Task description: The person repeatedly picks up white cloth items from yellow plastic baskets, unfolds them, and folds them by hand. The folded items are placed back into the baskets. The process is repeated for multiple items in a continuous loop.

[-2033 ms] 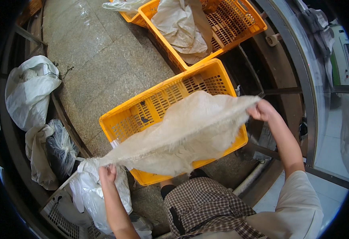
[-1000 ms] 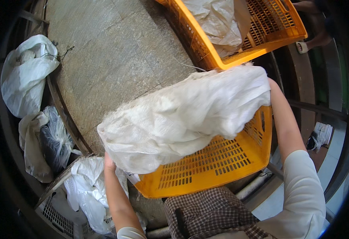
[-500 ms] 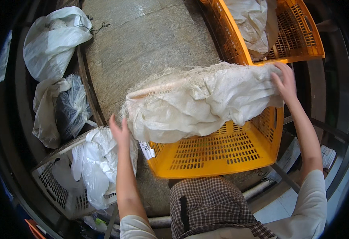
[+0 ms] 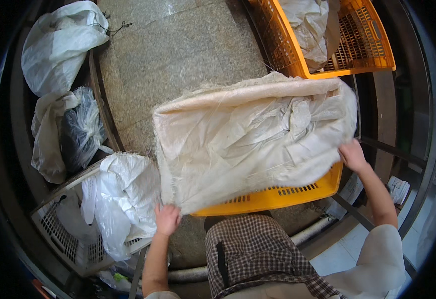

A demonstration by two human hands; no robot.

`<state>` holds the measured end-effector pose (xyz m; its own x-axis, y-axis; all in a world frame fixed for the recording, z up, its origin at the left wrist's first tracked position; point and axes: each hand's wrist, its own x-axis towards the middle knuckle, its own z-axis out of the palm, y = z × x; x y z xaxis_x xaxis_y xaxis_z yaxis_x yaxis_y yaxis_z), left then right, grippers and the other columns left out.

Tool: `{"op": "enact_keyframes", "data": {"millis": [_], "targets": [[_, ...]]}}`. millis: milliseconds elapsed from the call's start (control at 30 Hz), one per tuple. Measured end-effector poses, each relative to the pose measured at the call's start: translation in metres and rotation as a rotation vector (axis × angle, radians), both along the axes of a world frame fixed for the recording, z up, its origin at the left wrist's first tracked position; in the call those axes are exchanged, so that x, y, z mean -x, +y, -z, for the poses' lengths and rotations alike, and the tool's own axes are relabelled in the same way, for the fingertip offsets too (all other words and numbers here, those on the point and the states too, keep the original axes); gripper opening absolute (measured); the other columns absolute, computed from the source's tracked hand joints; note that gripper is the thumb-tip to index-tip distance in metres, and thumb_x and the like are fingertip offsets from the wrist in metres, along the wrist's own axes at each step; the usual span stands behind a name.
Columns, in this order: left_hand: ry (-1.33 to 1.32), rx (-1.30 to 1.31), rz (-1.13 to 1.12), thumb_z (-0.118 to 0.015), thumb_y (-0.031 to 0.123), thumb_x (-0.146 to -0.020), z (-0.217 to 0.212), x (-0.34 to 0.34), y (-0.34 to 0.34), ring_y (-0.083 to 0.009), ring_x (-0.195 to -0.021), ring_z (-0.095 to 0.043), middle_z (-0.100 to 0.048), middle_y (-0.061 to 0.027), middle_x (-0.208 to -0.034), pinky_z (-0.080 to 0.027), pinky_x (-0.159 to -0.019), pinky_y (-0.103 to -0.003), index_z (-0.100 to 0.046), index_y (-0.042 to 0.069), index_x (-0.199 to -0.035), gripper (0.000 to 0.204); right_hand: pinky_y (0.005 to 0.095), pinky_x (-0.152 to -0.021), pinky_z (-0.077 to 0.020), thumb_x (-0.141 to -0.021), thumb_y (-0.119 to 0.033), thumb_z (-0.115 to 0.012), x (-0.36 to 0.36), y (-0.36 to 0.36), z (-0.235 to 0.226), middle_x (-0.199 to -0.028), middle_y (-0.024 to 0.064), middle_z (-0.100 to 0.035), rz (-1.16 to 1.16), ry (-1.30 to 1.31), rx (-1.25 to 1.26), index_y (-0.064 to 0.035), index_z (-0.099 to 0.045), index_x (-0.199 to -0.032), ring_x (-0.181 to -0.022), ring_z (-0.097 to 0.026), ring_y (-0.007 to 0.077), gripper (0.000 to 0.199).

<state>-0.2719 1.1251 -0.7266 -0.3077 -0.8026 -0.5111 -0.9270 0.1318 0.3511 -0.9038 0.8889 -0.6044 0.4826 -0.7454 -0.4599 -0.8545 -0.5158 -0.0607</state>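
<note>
Cloth (image 4: 243,144) spread over a yellow crate (image 4: 287,200), one hand at each end

It lies crosswise in the middle of the view, off-white and creased, with fraying on its far edge and a long fold along its twelve o'clock side. It covers nearly all of the crate, whose slotted near side shows at six o'clock. Taking the cloth as centre, the left hand (image 4: 168,218) is at eight o'clock, fingers pinched on the near corner. The right hand (image 4: 353,154) is at three o'clock, against the other end; its fingers curl at the edge, but I cannot tell whether they grip it. The hands are well apart, probably because so wide and limp a piece bunches unless it is managed from both ends. The crate sits right before the checked apron (image 4: 257,249) at six o'clock, presumably so that both arms reach across it without a stretch.

At one o'clock, just beyond the cloth, stands a second yellow crate (image 4: 350,73) with crumpled pale fabric (image 4: 305,25) inside. At eight o'clock, past the left hand, a white basket (image 4: 93,254) holds white plastic bags (image 4: 128,194); its walls seem to stop those loose, slippery things sliding about. Farther out, at nine o'clock, a beige bag (image 4: 51,129) and a clear bag (image 4: 81,129) lie together, and at ten o'clock a white sack (image 4: 61,45) slumps. All three sit beyond a dark rail (image 4: 102,94) edging the stone floor (image 4: 163,55), perhaps so that feet do not catch on them.
</note>
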Motion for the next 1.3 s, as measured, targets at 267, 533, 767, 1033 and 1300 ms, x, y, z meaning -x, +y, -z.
{"op": "enact_keyframes", "data": {"millis": [267, 533, 767, 1033, 1300], "targets": [[-0.316, -0.504, 0.044, -0.041, 0.024, -0.089, 0.071, 0.033, 0.107, -0.0172, -0.132, -0.029, -0.04, 0.0012, -0.139, -0.013, -0.1, -0.068, -0.045, 0.022, -0.129, 0.04, 0.0434, -0.088, -0.0344, -0.077, -0.027, -0.057, 0.05, 0.126, -0.022, -0.098, 0.0042, -0.057, 0.338, 0.416, -0.096, -0.01, -0.067, -0.079, -0.1, -0.046, 0.0262, 0.02], [-0.372, -0.637, -0.031, -0.03, 0.035, -0.093, 0.118, 0.079, 0.106, -0.0151, -0.139, -0.012, -0.019, 0.0044, -0.15, 0.003, -0.106, -0.063, -0.023, 0.026, -0.143, 0.051, 0.0517, -0.102, -0.025, -0.071, -0.021, -0.059, 0.058, 0.166, 0.03, -0.123, 0.0061, -0.047, 0.19, 0.594, -0.092, -0.0088, -0.065, -0.1, -0.121, -0.037, 0.024, 0.031], [1.521, -0.501, -2.05, -0.023, 0.052, -0.092, 0.161, 0.076, 0.13, -0.0208, -0.137, -0.017, -0.025, -0.0003, -0.148, -0.001, -0.111, -0.051, -0.025, 0.016, -0.142, 0.061, 0.0526, -0.11, -0.0056, -0.087, -0.037, -0.039, 0.108, 0.176, 0.089, -0.146, 0.0004, -0.029, 0.088, 0.751, -0.34, -0.0197, -0.041, -0.135, -0.136, -0.018, 0.0208, 0.051], [0.389, -0.664, -1.371, -0.031, 0.06, -0.086, 0.183, 0.082, 0.105, -0.0255, -0.138, -0.015, -0.023, -0.0043, -0.149, -0.008, -0.111, -0.046, -0.021, 0.017, -0.143, 0.073, 0.0358, -0.098, -0.0279, -0.088, -0.031, -0.05, 0.158, 0.14, 0.194, -0.127, 0.0044, -0.045, 0.408, 0.52, -0.478, -0.0107, -0.047, -0.129, -0.114, -0.04, 0.0153, 0.045], [-0.436, -0.371, -0.035, -0.039, 0.022, -0.087, 0.113, 0.009, 0.083, -0.0223, -0.134, -0.026, -0.037, -0.0019, -0.141, -0.022, -0.105, -0.054, -0.039, 0.014, -0.135, 0.049, 0.0298, -0.083, -0.0439, -0.088, -0.027, -0.057, 0.108, -0.055, 0.131, -0.106, 0.0047, -0.06, 1.472, -0.885, -0.144, -0.0054, -0.052, -0.121, -0.091, -0.055, 0.0118, 0.04]]}}
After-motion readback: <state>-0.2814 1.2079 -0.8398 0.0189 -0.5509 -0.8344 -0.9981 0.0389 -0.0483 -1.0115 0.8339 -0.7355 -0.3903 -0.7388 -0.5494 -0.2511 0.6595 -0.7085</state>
